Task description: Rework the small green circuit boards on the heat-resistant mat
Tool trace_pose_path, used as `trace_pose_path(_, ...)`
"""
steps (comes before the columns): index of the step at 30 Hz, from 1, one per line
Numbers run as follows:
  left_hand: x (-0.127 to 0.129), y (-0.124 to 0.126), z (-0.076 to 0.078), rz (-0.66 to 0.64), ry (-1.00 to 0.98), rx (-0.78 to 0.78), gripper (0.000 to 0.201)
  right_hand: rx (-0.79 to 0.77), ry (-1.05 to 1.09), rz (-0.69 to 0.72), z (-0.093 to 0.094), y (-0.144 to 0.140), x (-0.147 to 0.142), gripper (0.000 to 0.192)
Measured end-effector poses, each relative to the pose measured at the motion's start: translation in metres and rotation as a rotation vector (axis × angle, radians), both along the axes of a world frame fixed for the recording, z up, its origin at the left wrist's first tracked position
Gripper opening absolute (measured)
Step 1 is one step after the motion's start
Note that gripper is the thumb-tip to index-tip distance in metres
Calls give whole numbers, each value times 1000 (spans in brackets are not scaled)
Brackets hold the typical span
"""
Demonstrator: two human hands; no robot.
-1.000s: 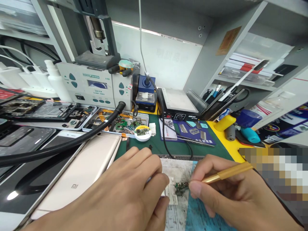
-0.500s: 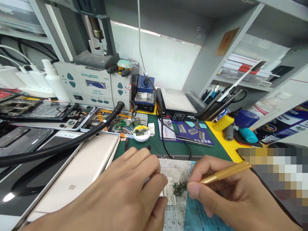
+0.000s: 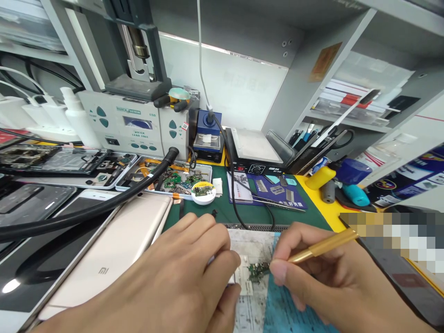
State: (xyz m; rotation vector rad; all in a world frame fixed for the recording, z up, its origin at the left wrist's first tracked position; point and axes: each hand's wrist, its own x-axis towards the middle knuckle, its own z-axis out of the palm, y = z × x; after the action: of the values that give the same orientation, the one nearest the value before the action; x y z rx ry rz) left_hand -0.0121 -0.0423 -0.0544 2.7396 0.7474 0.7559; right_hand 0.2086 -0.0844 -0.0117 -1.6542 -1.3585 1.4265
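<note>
My right hand (image 3: 322, 282) grips a gold-handled tool (image 3: 322, 245), its tip down at a small green circuit board (image 3: 257, 272). The board lies on a white paper sheet (image 3: 255, 247) over a blue mat (image 3: 284, 314). My left hand (image 3: 173, 286) rests curled just left of the board, fingertips at the paper's edge; whether they pinch something is hidden.
A gold phone (image 3: 114, 254) lies face down at left under a thick black hose (image 3: 86, 210). Behind stand a grey soldering station (image 3: 128, 122), a parts tray (image 3: 166, 178), a white round tin (image 3: 203, 192), a black hot plate (image 3: 256, 150) and a yellow-handled tool (image 3: 321, 178).
The view has shifted slightly; both hands stay at the small board, with the tool tip hardly moved.
</note>
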Motion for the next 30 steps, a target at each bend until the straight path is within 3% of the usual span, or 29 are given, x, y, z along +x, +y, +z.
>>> trace_pose_path(30,0,3,3,2,-7,28,12,-5,23,5,2,0,1,25)
